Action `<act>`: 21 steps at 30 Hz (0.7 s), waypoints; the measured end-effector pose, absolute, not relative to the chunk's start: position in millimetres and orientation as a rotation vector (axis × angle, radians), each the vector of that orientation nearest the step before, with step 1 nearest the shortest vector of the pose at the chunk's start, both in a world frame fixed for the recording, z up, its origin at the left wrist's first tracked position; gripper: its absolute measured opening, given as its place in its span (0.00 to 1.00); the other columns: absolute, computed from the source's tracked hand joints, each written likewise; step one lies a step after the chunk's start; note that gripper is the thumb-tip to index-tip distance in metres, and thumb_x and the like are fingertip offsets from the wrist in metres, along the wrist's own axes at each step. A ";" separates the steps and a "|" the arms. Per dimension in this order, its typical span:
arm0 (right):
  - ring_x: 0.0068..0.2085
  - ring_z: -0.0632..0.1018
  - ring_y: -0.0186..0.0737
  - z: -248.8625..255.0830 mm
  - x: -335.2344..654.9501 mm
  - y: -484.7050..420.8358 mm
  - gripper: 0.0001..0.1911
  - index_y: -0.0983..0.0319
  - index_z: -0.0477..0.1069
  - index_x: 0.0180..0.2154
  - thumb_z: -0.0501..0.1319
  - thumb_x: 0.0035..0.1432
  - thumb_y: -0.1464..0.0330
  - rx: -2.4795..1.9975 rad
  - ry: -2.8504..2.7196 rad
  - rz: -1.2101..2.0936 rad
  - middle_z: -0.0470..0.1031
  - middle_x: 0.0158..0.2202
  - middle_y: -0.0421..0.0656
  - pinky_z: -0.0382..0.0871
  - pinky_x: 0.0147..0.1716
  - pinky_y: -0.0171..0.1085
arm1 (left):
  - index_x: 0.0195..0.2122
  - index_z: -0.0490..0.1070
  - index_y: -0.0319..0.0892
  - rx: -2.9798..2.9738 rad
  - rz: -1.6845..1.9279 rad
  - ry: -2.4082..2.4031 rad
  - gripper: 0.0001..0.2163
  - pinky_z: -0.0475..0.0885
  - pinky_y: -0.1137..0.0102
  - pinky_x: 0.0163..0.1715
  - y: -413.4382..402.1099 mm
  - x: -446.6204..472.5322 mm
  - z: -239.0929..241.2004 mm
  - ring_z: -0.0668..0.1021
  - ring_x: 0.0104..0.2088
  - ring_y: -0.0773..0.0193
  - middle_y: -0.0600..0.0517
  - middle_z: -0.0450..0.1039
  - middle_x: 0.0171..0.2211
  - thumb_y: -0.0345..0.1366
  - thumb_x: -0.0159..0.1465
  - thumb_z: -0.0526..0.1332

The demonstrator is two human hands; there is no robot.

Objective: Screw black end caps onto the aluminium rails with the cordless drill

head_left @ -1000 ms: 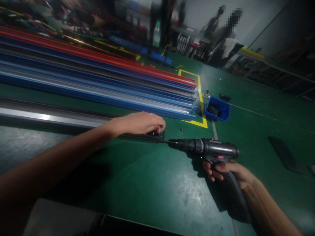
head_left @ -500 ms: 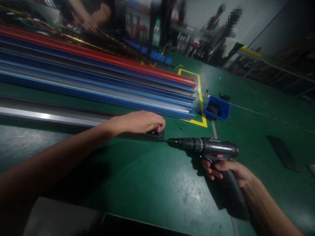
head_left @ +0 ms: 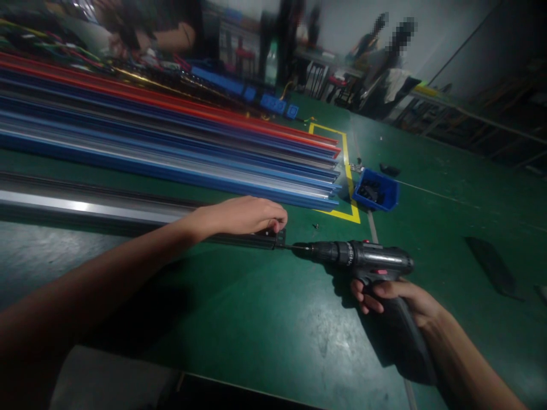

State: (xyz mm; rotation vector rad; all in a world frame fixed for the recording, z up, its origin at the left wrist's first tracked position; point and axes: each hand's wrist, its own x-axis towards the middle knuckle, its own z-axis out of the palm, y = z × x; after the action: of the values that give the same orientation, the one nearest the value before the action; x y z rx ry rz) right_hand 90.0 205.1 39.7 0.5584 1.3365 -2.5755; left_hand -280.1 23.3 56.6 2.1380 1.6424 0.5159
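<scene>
- Counter (head_left: pixel 256 319): green top; near edge (head_left: pixel 256 392) runs slantwise along the bottom of the view, pale grey item (head_left: pixel 115 378) just beyond it at lower left.
- Room: wide green stretch between dark metal bar and near edge, mostly in shadow on the left; more green surface right of the drill.
- Dark metal bar (head_left: pixel 85 206) lies lengthwise, in from left, ending mid-view at a black end piece (head_left: pixel 280 236).
- Left hand (head_left: pixel 248 216) rests on bar end, fingers curled; cannot tell if they pinch it.
- Right hand (head_left: pixel 397 293) closed round handle of black power drill (head_left: pixel 380 259), level, bit (head_left: pixel 301 247) pointing left at bar end; contact too small to tell.
- Blue profiles (head_left: pixel 192 165), then red profiles (head_left: pixel 192 105), lie behind bar, blocking the far side; only a narrow green strip between bar and blue ones.
- Yellow line (head_left: pixel 356 210) frames the profile ends; small metal bit of hardware (head_left: pixel 316 226) sits in front of it.
- Blue bin (head_left: pixel 392 199) with black parts (head_left: pixel 371 192) stands behind drill, well apart.
- Flat black piece (head_left: pixel 491 267) lies right of drill.
- Farther back: blue blocks (head_left: pixel 273 103), clear bottle (head_left: pixel 272 64), co-worker's blurred hand (head_left: pixel 117 45) by cables.
</scene>
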 end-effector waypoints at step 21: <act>0.32 0.78 0.32 40.0 89.5 205.8 0.15 0.72 0.80 0.48 0.68 0.60 0.70 0.548 1.335 -2.573 0.81 0.42 0.51 0.77 0.45 0.40 | 0.41 0.75 0.48 2.140 0.552 1.632 0.10 0.66 0.71 0.40 23.5 -280.3 54.3 0.78 0.40 0.65 0.55 0.78 0.40 0.32 0.70 0.54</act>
State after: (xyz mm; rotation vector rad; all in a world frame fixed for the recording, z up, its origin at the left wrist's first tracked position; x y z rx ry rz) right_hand 89.5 205.8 40.0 0.5479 1.3352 -2.5732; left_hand -280.3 23.5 54.3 2.1404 1.6319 0.5520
